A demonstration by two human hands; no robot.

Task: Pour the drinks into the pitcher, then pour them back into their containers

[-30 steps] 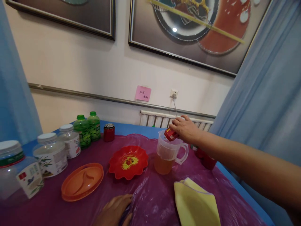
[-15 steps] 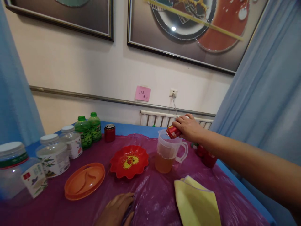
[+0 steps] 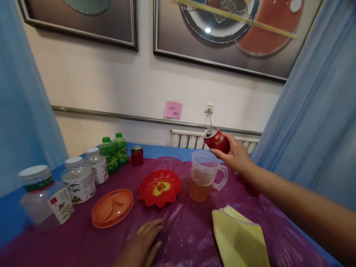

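Observation:
My right hand (image 3: 235, 152) is wrapped round a red drink can (image 3: 216, 140), tilted with its opened top facing up and left. The can is above a clear plastic measuring jug (image 3: 204, 168), apart from its rim. Amber liquid (image 3: 200, 188) fills the lower part of the jug, with a thin pale line at its surface. My left hand (image 3: 143, 243) lies on the purple plastic sheet (image 3: 178, 237), fingers stretched out and holding nothing. Just beyond it are a red scalloped plate (image 3: 174, 187) and an orange lid-like dish (image 3: 112, 207).
A folded yellow cloth (image 3: 240, 237) lies at front right. Along the left stand clear jars with white lids (image 3: 79, 181), green bottles (image 3: 109, 155) and another red can (image 3: 137, 155). Further red cans (image 3: 252, 190) are partly behind my right forearm. Blue curtains (image 3: 314, 122) hang at both sides.
My right hand has lifted the can up from the jug's mouth and turned it from pointing downward to top-up. My left hand stays on the sheet. The view has shifted slightly.

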